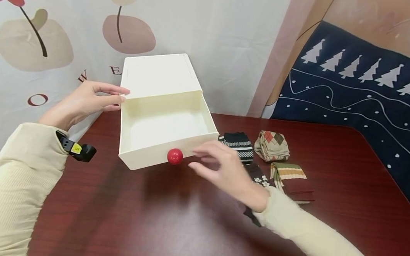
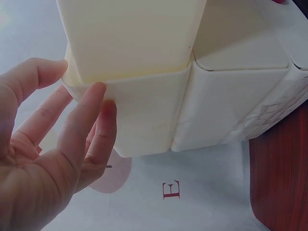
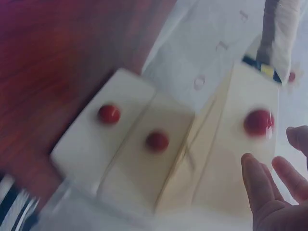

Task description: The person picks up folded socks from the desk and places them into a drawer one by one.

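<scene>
A white drawer unit [image 1: 159, 73] stands at the back of the table, its top drawer [image 1: 163, 126] pulled out with a bare inside. A round red knob [image 1: 175, 156] sits on that drawer's front. My left hand [image 1: 95, 99] touches the unit's left edge where the drawer comes out, fingers extended. In the left wrist view, its fingertips [image 2: 99, 91] rest on the unit's rim. Just right of the knob is my right hand [image 1: 223, 169], fingers loosely bent and holding nothing. The right wrist view shows two lower drawers with red knobs [image 3: 157, 141], both closed.
To the right lie folded socks: a black-and-white striped pair [image 1: 240, 145], an argyle pair [image 1: 271, 146], a green, yellow and maroon pair [image 1: 292, 181] and a dark flowered pair [image 1: 256, 175], partly behind the right hand. A patterned curtain [image 1: 230, 48] hangs behind the unit.
</scene>
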A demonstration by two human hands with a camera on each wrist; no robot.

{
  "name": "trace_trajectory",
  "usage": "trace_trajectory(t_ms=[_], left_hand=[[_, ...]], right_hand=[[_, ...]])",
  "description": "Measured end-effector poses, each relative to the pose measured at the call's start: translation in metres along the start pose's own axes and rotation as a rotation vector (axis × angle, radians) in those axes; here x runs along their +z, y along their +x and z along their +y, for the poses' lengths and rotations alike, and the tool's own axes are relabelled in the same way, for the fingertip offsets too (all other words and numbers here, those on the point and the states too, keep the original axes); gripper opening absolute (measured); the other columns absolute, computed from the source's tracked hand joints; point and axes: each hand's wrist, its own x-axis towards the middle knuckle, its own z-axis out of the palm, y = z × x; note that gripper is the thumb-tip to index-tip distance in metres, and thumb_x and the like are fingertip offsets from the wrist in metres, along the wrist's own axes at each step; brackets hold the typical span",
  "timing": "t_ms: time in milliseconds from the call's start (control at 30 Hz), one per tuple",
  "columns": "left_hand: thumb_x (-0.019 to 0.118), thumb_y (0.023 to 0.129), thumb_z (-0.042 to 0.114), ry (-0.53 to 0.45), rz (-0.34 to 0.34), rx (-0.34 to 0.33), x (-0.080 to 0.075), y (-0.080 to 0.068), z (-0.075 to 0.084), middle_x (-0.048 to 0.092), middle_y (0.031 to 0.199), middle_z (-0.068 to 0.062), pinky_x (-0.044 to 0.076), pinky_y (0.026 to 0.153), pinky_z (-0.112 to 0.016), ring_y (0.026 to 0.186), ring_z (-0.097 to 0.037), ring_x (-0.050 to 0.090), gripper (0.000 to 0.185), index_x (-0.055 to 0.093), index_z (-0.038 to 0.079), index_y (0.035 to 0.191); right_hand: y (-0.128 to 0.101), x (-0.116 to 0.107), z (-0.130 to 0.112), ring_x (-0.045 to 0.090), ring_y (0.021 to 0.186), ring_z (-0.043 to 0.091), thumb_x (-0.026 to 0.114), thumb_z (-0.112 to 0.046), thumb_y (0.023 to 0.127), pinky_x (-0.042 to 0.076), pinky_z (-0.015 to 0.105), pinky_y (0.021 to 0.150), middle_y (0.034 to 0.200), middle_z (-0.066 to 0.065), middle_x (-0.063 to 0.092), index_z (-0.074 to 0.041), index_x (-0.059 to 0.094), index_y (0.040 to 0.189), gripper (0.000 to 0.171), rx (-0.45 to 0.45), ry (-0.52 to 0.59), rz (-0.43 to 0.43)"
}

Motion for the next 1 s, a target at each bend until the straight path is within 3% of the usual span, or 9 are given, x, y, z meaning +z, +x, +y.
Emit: trace_trajectory(t_ms=[133,267,367,500,567,767,900,1000], left_hand=[[0.06,0.085,0.031,0.019,0.001,-0.002,0.0,-0.001,-0.001,0.044,0.125,-0.007,0.05,0.078,-0.014,0.086,0.002,0.058,0.05,0.049,0.005,0.126],[0.061,0.084,0.03,0.015,0.002,-0.008,-0.002,-0.001,-0.001,0.046,0.123,-0.005,0.05,0.078,-0.013,0.085,0.002,0.058,0.048,0.051,0.007,0.125],[0.061,0.084,0.03,0.006,-0.001,-0.01,-0.002,0.0,-0.001,0.046,0.122,-0.003,0.05,0.077,-0.012,0.085,0.002,0.059,0.047,0.051,0.008,0.125],[0.06,0.084,0.032,0.027,-0.008,-0.011,-0.001,0.001,-0.002,0.043,0.126,-0.007,0.049,0.077,-0.011,0.085,0.003,0.058,0.05,0.049,0.007,0.127],[0.06,0.085,0.032,0.029,-0.006,-0.01,-0.001,0.001,-0.002,0.043,0.126,-0.008,0.049,0.077,-0.011,0.085,0.003,0.058,0.051,0.049,0.006,0.127],[0.06,0.084,0.031,0.013,0.001,-0.015,-0.001,0.001,-0.003,0.042,0.126,-0.009,0.049,0.077,-0.011,0.085,0.003,0.058,0.051,0.048,0.006,0.127],[0.06,0.084,0.031,0.021,0.006,-0.018,0.0,0.001,-0.002,0.043,0.127,-0.01,0.05,0.078,-0.012,0.086,0.003,0.057,0.052,0.048,0.005,0.127],[0.06,0.084,0.032,0.03,0.01,-0.02,0.0,0.0,-0.002,0.043,0.127,-0.01,0.05,0.078,-0.012,0.086,0.004,0.057,0.053,0.048,0.004,0.127]], right_hand=[[-0.019,-0.044,0.016,0.061,0.083,0.016,0.07,0.006,0.071,0.056,0.027,0.072,0.094,0.011,0.06,0.003,0.064,0.095,0.025,0.038,-0.057,0.063],[-0.046,-0.091,0.035,0.062,0.081,0.013,0.069,0.009,0.071,0.055,0.021,0.071,0.091,0.009,0.061,0.001,0.064,0.095,0.025,0.159,-0.193,0.081],[-0.068,-0.122,0.049,0.062,0.08,0.008,0.069,0.006,0.073,0.052,0.014,0.071,0.091,0.008,0.062,0.0,0.064,0.096,0.024,0.275,-0.315,0.054],[-0.093,-0.152,0.066,0.062,0.081,0.01,0.069,0.001,0.075,0.051,0.009,0.067,0.094,0.014,0.062,0.001,0.063,0.098,0.024,0.412,-0.403,-0.014],[-0.103,-0.162,0.074,0.062,0.083,0.017,0.069,-0.005,0.076,0.053,0.014,0.066,0.096,0.015,0.061,0.0,0.062,0.1,0.025,0.48,-0.439,-0.062],[-0.122,-0.18,0.096,0.058,0.091,0.035,0.068,-0.02,0.079,0.053,0.044,0.072,0.105,0.023,0.058,0.003,0.057,0.111,0.04,0.652,-0.485,-0.163],[-0.126,-0.186,0.106,0.053,0.099,0.038,0.065,-0.027,0.082,0.049,0.049,0.079,0.116,0.026,0.05,0.006,0.048,0.121,0.054,0.758,-0.418,-0.216],[-0.126,-0.188,0.113,0.052,0.101,0.039,0.064,-0.029,0.083,0.05,0.046,0.08,0.121,0.029,0.045,0.008,0.043,0.125,0.06,0.804,-0.352,-0.251]])
